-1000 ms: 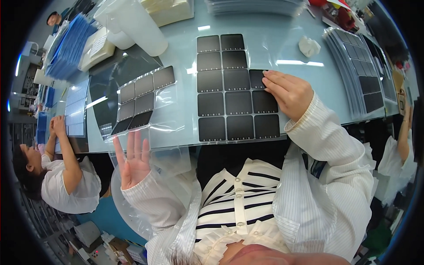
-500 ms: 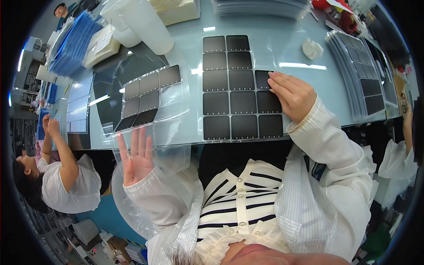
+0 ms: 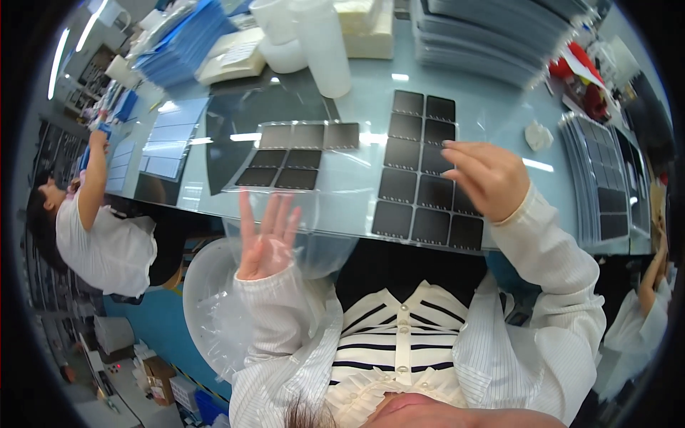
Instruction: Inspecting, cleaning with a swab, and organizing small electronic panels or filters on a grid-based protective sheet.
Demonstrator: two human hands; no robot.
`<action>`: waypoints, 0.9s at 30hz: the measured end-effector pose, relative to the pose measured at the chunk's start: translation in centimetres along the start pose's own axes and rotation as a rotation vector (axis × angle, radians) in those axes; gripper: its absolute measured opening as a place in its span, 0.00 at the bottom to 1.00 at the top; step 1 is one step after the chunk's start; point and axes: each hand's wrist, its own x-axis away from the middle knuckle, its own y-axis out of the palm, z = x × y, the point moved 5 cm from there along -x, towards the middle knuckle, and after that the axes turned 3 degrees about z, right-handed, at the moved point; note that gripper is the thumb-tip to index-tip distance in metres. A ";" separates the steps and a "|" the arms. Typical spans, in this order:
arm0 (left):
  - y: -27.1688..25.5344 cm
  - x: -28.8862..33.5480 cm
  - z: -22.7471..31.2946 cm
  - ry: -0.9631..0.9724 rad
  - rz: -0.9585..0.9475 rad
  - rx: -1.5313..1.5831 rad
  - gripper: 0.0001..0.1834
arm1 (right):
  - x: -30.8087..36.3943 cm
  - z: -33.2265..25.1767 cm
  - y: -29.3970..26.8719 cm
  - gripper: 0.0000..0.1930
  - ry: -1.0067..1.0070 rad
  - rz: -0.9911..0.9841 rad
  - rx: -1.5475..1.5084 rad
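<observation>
My left hand (image 3: 270, 239) is held palm up at the table's near edge, fingers spread. A clear plastic sheet (image 3: 325, 214) lies over its fingers, which show through the film. Above the fingertips, that sheet carries several small dark rectangular pieces (image 3: 303, 158) in rows. To the right, a larger grid of dark square pieces (image 3: 394, 184) lies on the table. Over its right side is my right hand (image 3: 492, 178), thumb and forefinger apart, with nothing visible between them. It hides part of the grid's right column, so I cannot tell whether its fingertips touch a piece.
White plastic containers (image 3: 325, 53) and pale stacked pads (image 3: 232, 58) stand at the back. Stacked clear sheets (image 3: 485, 39) lie far right, another stack (image 3: 592, 178) at the right edge. Crumpled white tissue (image 3: 539, 135) sits nearby. A person (image 3: 107, 235) works on the left.
The whole view has shifted. My right hand's fingertips have parted and come away from the piece they were pressing in the right column. The left sheet's pieces lie flatter; my left hand remains spread.
</observation>
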 end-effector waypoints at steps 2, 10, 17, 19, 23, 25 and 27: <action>0.6 0.2 0.1 0.011 -0.023 0.019 0.45 | -3.8 -3.6 0.9 0.15 -0.142 0.018 -0.168; 3.0 1.0 0.4 0.038 -0.130 0.126 0.43 | -8.7 -9.7 10.6 0.17 -0.093 -0.095 -0.565; 3.3 0.9 -0.4 -0.034 -0.201 0.172 0.43 | -8.7 -7.5 12.6 0.15 0.446 -0.473 -1.174; 3.7 0.6 -0.5 -0.007 -0.271 0.148 0.44 | -8.5 -7.3 13.1 0.14 0.550 -0.488 -1.329; 3.9 0.2 -0.8 -0.022 -0.310 0.129 0.44 | -9.2 -6.9 11.6 0.10 0.462 -0.349 -1.061; 4.0 0.3 -0.9 -0.014 -0.348 0.063 0.45 | -9.6 -7.0 10.6 0.08 0.413 -0.232 -0.944; 4.1 0.5 -1.0 -0.059 -0.351 0.042 0.46 | -9.6 -6.5 10.0 0.07 0.384 -0.113 -0.812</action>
